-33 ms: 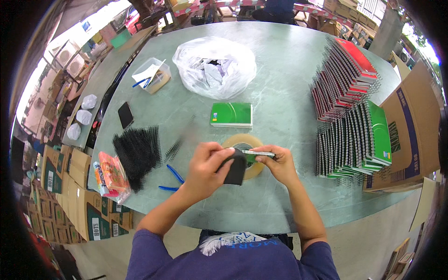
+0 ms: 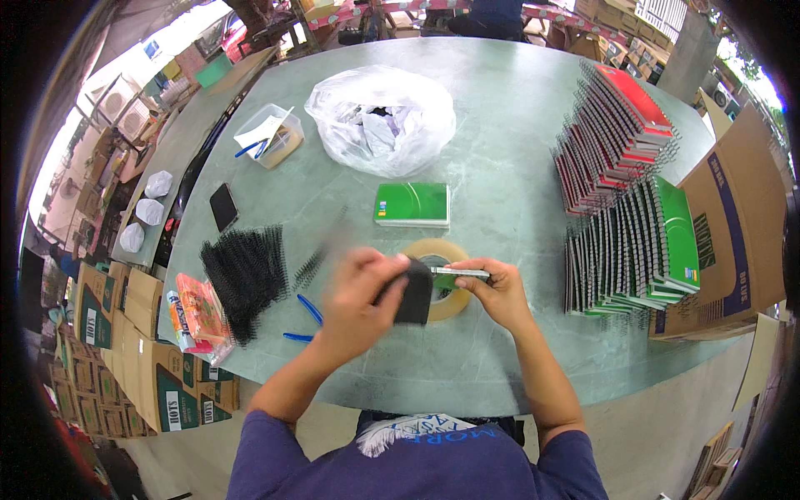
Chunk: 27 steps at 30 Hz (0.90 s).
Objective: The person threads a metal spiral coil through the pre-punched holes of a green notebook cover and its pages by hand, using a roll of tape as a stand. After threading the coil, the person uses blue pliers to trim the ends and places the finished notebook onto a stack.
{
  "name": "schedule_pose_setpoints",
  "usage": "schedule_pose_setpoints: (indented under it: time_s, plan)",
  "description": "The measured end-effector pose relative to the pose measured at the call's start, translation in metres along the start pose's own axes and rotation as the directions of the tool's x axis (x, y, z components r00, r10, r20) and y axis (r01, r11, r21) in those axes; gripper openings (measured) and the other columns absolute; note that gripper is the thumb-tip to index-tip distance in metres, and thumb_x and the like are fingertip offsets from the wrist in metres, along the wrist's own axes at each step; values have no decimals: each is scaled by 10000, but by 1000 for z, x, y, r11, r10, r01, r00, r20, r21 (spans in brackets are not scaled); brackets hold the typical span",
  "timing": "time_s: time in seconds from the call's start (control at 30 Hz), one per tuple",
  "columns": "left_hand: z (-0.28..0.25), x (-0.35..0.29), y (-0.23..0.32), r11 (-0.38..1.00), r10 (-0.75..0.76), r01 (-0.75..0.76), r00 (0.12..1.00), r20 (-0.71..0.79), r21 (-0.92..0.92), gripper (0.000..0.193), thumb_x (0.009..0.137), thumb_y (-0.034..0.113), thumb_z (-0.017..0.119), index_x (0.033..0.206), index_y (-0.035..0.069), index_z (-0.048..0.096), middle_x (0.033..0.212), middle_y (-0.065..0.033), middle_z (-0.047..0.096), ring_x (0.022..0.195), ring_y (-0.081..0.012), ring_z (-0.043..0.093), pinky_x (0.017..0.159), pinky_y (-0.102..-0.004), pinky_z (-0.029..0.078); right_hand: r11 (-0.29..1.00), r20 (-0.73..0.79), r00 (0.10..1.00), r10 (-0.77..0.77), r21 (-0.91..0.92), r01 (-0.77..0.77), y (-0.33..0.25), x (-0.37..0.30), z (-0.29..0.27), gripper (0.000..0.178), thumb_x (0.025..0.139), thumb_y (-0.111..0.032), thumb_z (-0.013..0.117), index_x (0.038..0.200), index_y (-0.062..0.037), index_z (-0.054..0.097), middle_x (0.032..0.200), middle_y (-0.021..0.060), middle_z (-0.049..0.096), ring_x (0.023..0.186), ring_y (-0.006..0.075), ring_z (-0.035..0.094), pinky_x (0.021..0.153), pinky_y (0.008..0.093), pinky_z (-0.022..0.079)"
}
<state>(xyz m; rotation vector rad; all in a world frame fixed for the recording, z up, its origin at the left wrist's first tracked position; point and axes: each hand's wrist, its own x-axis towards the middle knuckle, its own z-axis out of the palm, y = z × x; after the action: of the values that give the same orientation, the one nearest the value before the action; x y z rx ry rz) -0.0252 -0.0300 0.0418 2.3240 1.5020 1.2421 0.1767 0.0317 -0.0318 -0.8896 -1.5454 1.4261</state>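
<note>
My left hand (image 2: 358, 293), blurred by motion, is closed on a black curved flat piece (image 2: 414, 300) whose exact kind I cannot make out. Beside it, my right hand (image 2: 497, 292) pinches a small green notebook (image 2: 457, 272) seen edge-on between thumb and fingers. The black piece's edge meets or overlaps the notebook's left end; whether they are joined is hidden. Both are held over a roll of clear tape (image 2: 427, 247) lying on the table. Farther off lies a stack of green notebooks (image 2: 412, 204). Blue-handled pliers (image 2: 308, 310) rest left of my left hand.
Black spiral coils (image 2: 246, 279) are heaped at left, near a phone (image 2: 223, 207) and an orange packet (image 2: 200, 308). A plastic tub (image 2: 287, 143) and a white plastic bag (image 2: 329, 108) sit farther back. Red spiral notebooks (image 2: 612, 142), green ones (image 2: 629, 250) and a carton (image 2: 737, 225) stand right.
My left hand and the black piece have shifted slightly left, and the hand is more blurred. My right hand keeps its pinch on the notebook.
</note>
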Motion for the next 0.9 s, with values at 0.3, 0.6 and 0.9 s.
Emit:
schedule_pose_setpoints:
  time_s: [0.3,0.6,0.9]
  plan:
    - [8,13,5,998,13,-2,985,-172,60,290,673,-21,706,944,56,638,923,-114,551,833,-262,577,729,-337,479,997,9,999,-38,61,38,9,-7,-2,244,786,53,607,1018,-19,630,973,47,653,896,108,583,795,246,464]
    - [18,24,14,992,-126,118,963,-240,-47,273,673,0,710,931,58,644,899,-115,563,832,-263,576,725,-334,482,998,21,999,-46,-43,46,12,-14,-9,275,808,21,605,1077,-31,625,1007,57,664,898,97,576,804,255,460]
    - [40,22,14,985,159,-166,980,123,52,258,698,-14,669,946,43,626,880,-111,559,799,-264,584,690,-343,485,991,29,1000,3,-132,1,12,-13,-10,282,831,0,578,1102,-58,624,974,114,673,854,98,591,773,261,464]
